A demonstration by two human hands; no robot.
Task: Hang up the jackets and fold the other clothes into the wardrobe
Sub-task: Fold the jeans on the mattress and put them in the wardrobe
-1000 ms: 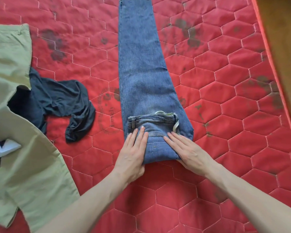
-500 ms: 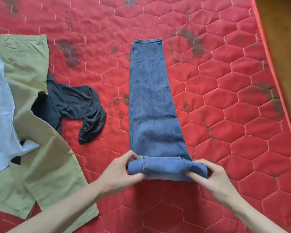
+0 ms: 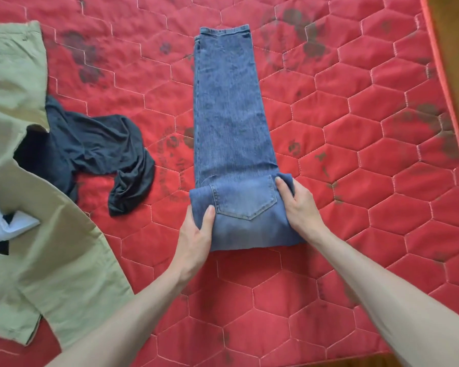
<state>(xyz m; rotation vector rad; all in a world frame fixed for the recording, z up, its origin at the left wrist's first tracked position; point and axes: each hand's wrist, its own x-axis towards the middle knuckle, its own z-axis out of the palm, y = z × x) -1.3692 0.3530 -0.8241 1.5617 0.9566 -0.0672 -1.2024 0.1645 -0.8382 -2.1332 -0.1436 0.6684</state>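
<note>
Jeans point(image 3: 229, 123) lie lengthwise, hems far, near end folded, gripped by left hand point(image 3: 195, 234) and right hand point(image 3: 300, 207).

Bare forearms (no sleeves showing)

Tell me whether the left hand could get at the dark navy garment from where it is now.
Probably yes. The left hand grips the folded jeans, and only bare red mattress lies between it and the dark navy garment to its left. It would have to release the jeans first.
</note>
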